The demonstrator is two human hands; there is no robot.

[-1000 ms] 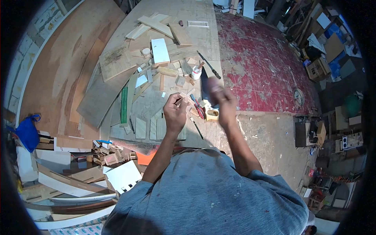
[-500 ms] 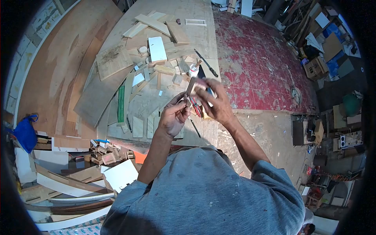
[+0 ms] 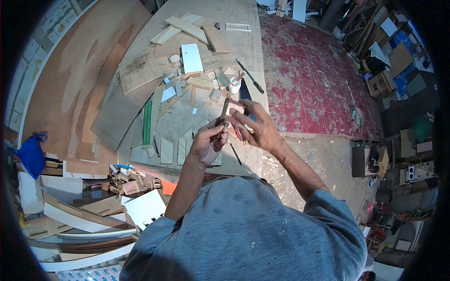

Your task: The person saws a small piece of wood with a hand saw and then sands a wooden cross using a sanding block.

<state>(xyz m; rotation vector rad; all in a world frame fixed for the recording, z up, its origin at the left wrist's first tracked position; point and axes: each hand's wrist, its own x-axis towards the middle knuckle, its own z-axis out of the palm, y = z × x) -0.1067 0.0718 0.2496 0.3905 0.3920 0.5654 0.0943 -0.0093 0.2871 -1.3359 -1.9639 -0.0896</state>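
Between both hands, above the workbench (image 3: 220,44), is a small block with a pale face and a dark edge (image 3: 233,107). My left hand (image 3: 207,143) pinches the lower end of the piece with thumb and fingers. My right hand (image 3: 260,126) holds its upper right side, fingers bent over the face. Red-handled pliers (image 3: 238,133) show partly below the right fingers. Just beyond the hands stands a white glue pot (image 3: 235,85) with a stick in it.
Wood offcuts (image 3: 199,83), a white board (image 3: 191,58) and a green strip (image 3: 147,122) lie on the bench. A dark-handled tool (image 3: 251,76) is near its right edge. Large plywood (image 3: 70,79) leans left; red tiled floor (image 3: 314,79) is at right.
The right fingers have shifted over the block, and its pale face shows more. The surroundings sit slightly lower and to the right in the view.
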